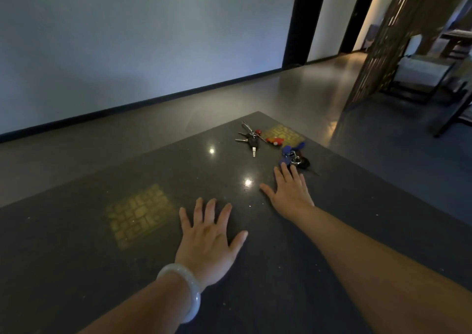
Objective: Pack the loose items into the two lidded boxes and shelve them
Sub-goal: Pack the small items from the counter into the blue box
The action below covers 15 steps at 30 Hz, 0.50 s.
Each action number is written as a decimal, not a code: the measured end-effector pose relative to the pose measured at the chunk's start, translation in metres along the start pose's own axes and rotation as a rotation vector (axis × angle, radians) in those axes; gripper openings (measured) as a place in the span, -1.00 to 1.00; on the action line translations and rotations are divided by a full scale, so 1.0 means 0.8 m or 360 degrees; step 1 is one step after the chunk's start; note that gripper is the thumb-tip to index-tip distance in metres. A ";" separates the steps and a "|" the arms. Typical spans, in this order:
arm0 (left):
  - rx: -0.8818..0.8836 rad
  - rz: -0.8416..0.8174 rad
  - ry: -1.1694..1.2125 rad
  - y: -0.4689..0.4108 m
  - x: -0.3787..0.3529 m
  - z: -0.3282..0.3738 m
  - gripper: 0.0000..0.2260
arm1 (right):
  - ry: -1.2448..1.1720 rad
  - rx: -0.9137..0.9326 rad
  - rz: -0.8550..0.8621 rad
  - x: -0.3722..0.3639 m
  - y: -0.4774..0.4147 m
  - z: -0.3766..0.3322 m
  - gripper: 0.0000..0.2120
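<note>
Dark polished stone forms the table [178, 180] below your head camera. Your left hand [208, 236] lies flat on it with the fingers spread wide and a pale bracelet [184, 292] on the wrist. Your right hand [291, 193] is flat too, fingers straight, their tips just beside a blue-tagged key bunch [293, 154]. Beyond that, near the far corner, lies a second key bunch [251, 139] with a red charm [274, 140].

The dark speckled table [76, 257] holds a bunch of keys [251, 140], a red charm [274, 141] just right of the keys, and blue tags [290, 152] further right.
</note>
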<state>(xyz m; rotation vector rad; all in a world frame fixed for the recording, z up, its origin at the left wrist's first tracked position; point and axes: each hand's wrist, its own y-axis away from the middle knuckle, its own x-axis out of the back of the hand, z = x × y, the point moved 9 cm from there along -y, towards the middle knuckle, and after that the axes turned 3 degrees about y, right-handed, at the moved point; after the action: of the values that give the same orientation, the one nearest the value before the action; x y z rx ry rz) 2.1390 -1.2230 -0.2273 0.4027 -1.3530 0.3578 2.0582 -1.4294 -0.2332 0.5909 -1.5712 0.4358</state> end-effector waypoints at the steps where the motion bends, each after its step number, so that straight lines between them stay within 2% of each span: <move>1: 0.0002 -0.0008 0.0010 0.001 0.000 0.001 -0.35 | -0.0008 0.0012 0.0019 0.000 0.020 0.001 -0.28; 5: -0.0005 -0.0016 0.0035 0.002 0.001 0.002 -0.34 | -0.0051 0.0040 0.0151 0.006 0.084 0.000 -0.29; 11: -0.0054 -0.0024 0.0062 0.000 -0.001 0.000 -0.34 | -0.0225 0.0068 0.0684 0.049 0.132 0.004 -0.52; 12: -0.0055 -0.0021 0.0063 0.000 -0.001 0.000 -0.34 | -0.0254 0.0021 0.0659 0.048 0.129 0.008 -0.51; 15: -0.0045 -0.0010 0.0067 -0.001 -0.002 0.000 -0.33 | -0.0203 -0.0093 0.0313 0.022 0.111 0.013 -0.37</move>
<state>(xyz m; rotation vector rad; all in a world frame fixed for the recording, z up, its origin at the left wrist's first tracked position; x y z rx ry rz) 2.1393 -1.2239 -0.2290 0.3738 -1.3144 0.3399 1.9955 -1.3674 -0.2102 0.4277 -1.7668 0.5060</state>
